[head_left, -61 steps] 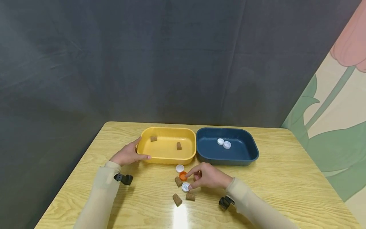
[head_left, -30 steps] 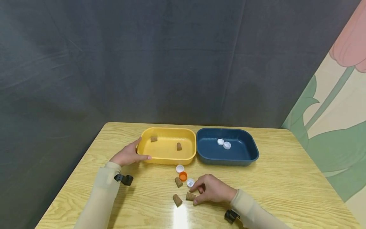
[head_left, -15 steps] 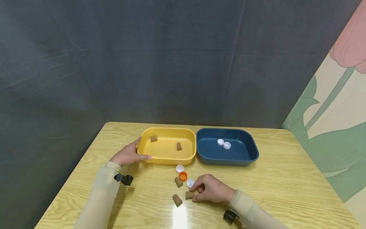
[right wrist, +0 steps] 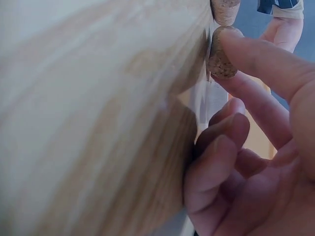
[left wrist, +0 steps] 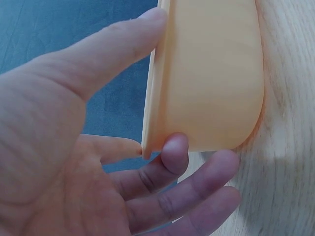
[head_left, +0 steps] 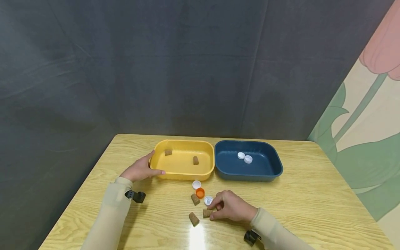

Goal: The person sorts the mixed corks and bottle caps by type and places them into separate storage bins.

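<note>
My left hand (head_left: 139, 169) touches the left end of the yellow tray (head_left: 184, 176), its thumb along the front rim. In the left wrist view, the thumb and a fingertip meet the tray's rim (left wrist: 158, 83), with the other fingers loosely bent. Thumb and finger of my right hand (head_left: 232, 206) pinch a cork (head_left: 207, 213) low at the table. Seen from the right wrist, this cork (right wrist: 222, 56) lies against the thumb, near another cork (right wrist: 226, 11). Just behind the pinched cork is a white cap (head_left: 208, 200).
Two more corks (head_left: 195, 199) (head_left: 194, 219), an orange cap (head_left: 200, 193) and a white cap (head_left: 196, 184) lie in front of the yellow tray. Two corks (head_left: 168, 152) (head_left: 195, 160) are inside it. Adjoining it, the blue tray (head_left: 247, 177) holds two white caps (head_left: 241, 155) (head_left: 248, 159).
From beside the orange and white caps, my right hand has moved toward the front to the cork and pinched it. The nearer white cap has shifted right and back. My left hand stays put.
</note>
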Demonstrator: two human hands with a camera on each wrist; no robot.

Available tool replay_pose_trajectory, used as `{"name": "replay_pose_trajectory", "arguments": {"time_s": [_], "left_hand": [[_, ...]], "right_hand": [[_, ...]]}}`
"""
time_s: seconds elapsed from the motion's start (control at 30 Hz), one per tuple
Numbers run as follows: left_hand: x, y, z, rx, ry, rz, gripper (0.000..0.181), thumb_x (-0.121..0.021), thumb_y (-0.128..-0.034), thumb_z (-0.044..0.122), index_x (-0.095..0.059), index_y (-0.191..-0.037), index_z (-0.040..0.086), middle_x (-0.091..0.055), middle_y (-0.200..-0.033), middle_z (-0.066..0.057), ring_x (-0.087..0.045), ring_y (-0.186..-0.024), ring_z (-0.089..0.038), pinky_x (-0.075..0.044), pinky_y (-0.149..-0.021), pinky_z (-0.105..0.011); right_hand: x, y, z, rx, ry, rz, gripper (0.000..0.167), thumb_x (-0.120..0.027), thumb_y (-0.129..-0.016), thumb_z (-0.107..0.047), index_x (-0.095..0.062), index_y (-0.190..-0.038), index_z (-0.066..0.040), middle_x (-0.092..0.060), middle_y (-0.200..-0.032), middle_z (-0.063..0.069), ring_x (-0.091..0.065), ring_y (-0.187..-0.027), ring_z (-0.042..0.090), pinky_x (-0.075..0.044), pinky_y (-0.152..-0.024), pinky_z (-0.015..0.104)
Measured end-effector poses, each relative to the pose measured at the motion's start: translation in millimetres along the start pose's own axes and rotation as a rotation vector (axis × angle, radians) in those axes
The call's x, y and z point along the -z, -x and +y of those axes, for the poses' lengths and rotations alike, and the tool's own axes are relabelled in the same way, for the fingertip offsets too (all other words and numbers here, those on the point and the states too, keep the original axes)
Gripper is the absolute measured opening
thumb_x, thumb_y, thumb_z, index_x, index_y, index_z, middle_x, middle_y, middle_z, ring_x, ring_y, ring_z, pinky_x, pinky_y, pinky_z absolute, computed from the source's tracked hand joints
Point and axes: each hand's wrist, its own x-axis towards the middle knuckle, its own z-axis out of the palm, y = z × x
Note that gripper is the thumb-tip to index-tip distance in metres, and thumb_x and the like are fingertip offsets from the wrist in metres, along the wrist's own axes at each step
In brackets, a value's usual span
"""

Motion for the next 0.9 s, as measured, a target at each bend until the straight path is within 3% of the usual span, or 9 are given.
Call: {"name": "replay_pose_trajectory", "arguments": {"time_s": [0.33,0.7,0.9], "left_hand": [[-0.8,-1.2,-1.3,0.003,0.009,0.01,0.112,-0.08,-0.0844,0.044,-0.009,-0.161,0.003,-0.046,-0.145,-0.025,-0.058,-0.093,-0.024,-0.049,-0.083,-0.038],[-0.3,-2.5,-2.5,0.007,0.017,0.011,0.114,-0.08,-0.0832,0.046,-0.008,-0.161,0.003,-0.048,-0.143,-0.024,-0.058,-0.09,-0.023,-0.047,-0.081,-0.036],[-0.1,-0.7,-0.5,0.005,0.011,0.007,0.116,-0.08,-0.0828,0.048,-0.008,-0.161,0.003,-0.046,-0.146,-0.026,-0.058,-0.095,-0.023,-0.049,-0.086,-0.039]], "right_hand": [[9.1,-2.1,-4.4,-0.035,0.009,0.052,0.016,-0.086,-0.079,-0.021,-0.082,-0.093,-0.015,-0.057,-0.071,-0.009,-0.051,-0.067,0.002,-0.047,-0.062,0.021],[30.5,-9.7,-11.4,0.022,0.058,0.114,0.019,-0.085,-0.081,-0.022,-0.081,-0.097,-0.014,-0.061,-0.075,-0.01,-0.053,-0.068,0.004,-0.048,-0.062,0.022],[46.1,-18.1,-17.8,0.01,0.058,0.141,0.018,-0.084,-0.081,-0.02,-0.081,-0.098,-0.014,-0.059,-0.073,-0.007,-0.051,-0.065,0.007,-0.045,-0.058,0.022]]}}
